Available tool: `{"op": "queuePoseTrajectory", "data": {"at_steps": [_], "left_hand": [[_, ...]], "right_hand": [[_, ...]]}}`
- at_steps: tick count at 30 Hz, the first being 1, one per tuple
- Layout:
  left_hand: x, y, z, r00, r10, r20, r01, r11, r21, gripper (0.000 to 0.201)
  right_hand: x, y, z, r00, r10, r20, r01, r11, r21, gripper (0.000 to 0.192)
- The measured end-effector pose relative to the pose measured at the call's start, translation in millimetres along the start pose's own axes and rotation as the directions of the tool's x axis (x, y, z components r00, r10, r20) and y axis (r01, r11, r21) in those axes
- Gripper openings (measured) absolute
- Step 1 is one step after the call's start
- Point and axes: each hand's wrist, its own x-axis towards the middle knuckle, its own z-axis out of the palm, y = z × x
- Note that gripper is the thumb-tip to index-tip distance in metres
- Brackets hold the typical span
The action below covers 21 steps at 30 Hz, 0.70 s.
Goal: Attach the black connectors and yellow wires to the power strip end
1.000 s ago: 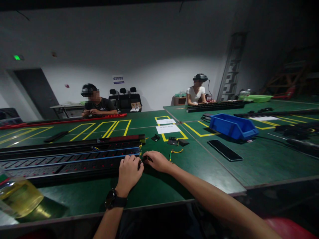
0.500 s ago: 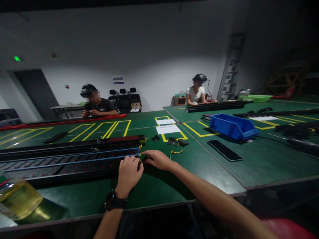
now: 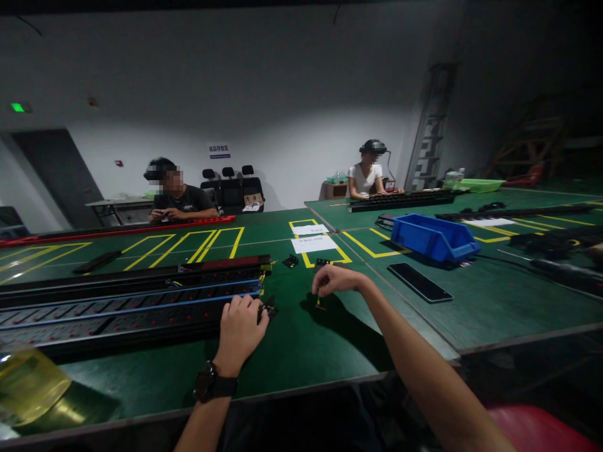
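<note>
My left hand (image 3: 242,329), with a dark watch (image 3: 206,381) on its wrist, is closed around the near right end of a long black strip (image 3: 155,314) dotted with red. A small black end piece (image 3: 269,307) sticks out past its fingertips. My right hand (image 3: 335,280) is raised above the green table, apart from the strip. Its fingers pinch a short yellow-green wire (image 3: 319,302), which hangs down close to the tabletop. Beside that hand lies a small black bracket (image 3: 291,261); other black pieces behind it are partly hidden.
A blue bin (image 3: 431,238) and a phone (image 3: 419,282) are at right. A bottle of yellow liquid (image 3: 31,386) stands front left. White paper labels (image 3: 313,243) lie mid-table. Two people (image 3: 176,198) work across the table with long strips. A screwdriver-like tool (image 3: 551,270) lies far right.
My right hand has left the strip's end, moved right, and picked the yellow-green wire off the table. My left hand stays at the strip's end. The view has shifted slightly.
</note>
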Motion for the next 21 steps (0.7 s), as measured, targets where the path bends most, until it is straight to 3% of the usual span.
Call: {"op": "queuePoseTrajectory", "data": {"at_steps": [6,11,17,21], "left_hand": [[-1,1,-0.5,0.996,-0.080,-0.050,0.074,0.990,-0.122,0.033],[1,-2,4.1,0.985,-0.149,-0.085,0.126,0.964,-0.235,0.032],[2,-5,8.5,0.969,-0.213,-0.126,0.163,0.933,-0.322,0.031],[4,-4,7.0,0.965,-0.220,-0.141,0.163,0.928,-0.335,0.029]], "right_hand": [[5,4,6,0.994,0.110,0.023,-0.102,0.969,-0.224,0.033],[7,-4,12,0.992,0.117,-0.038,-0.123,0.938,-0.325,0.016],[17,-25,27,0.969,0.133,-0.208,-0.225,0.821,-0.525,0.013],[25,-35,40,0.933,0.002,-0.360,-0.226,0.783,-0.580,0.012]]}}
